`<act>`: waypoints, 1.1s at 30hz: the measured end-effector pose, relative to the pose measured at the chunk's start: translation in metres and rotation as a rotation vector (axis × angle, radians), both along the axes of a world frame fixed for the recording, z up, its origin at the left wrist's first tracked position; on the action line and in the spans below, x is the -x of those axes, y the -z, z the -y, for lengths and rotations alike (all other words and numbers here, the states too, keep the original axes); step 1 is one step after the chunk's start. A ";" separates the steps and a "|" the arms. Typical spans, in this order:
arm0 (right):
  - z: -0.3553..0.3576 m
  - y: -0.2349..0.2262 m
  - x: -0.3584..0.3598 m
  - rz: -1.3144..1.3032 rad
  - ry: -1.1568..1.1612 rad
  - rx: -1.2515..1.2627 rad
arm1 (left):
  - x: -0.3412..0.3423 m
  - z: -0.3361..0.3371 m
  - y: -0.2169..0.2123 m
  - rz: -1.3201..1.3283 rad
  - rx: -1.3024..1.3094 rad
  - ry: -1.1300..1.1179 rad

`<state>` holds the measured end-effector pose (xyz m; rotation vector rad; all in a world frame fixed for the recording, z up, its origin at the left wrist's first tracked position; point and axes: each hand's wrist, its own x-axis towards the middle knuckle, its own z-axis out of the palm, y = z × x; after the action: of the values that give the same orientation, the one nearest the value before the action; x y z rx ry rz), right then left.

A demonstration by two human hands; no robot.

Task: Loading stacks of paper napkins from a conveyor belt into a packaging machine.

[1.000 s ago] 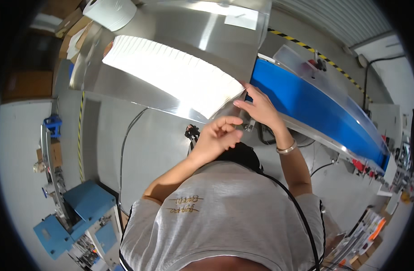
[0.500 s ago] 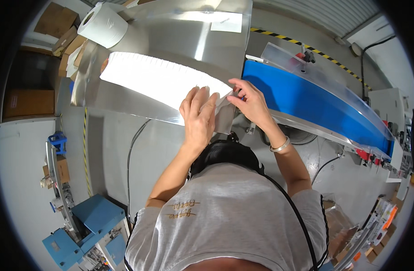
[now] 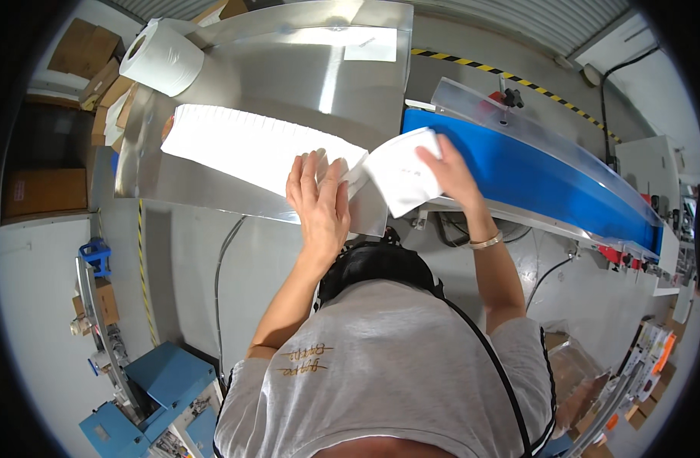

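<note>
So the left hand is lying flat, fingers spread wide, palm down on the near end of a long row of white folded paper sheets that stretches across the shiny steel counter. It's pressing on the stack rather than gripping anything

The right hand is closed on a small bunch of the same white sheets, pinched at the top edge with the fingers on the far side, so the bunch hangs tilted and a bit fanned. That bunch sits right at the gap where the counter ends and the blue conveyor belt begins, its upper corner over the belt, the lower corner over the counter edge. It's just beside the end of the long row, close to touching, can't tell if it actually does

There's a thin bracelet on the right wrist. A clear guard rail runs along the far side of the belt. At the far left corner of the counter lies a big roll of white paper, with cardboard boxes behind it. Down on the floor to the left is a blue machine
</note>
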<state>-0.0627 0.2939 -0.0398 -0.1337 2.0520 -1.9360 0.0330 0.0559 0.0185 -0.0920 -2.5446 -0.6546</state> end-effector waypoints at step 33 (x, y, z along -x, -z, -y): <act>-0.081 0.007 0.001 -0.387 0.844 -1.545 | 0.003 0.030 0.009 -0.045 0.012 0.022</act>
<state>-0.0635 0.3749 -0.0464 0.8459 3.5252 0.0441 0.0298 0.0260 0.0097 -0.1372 -2.5075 -0.6388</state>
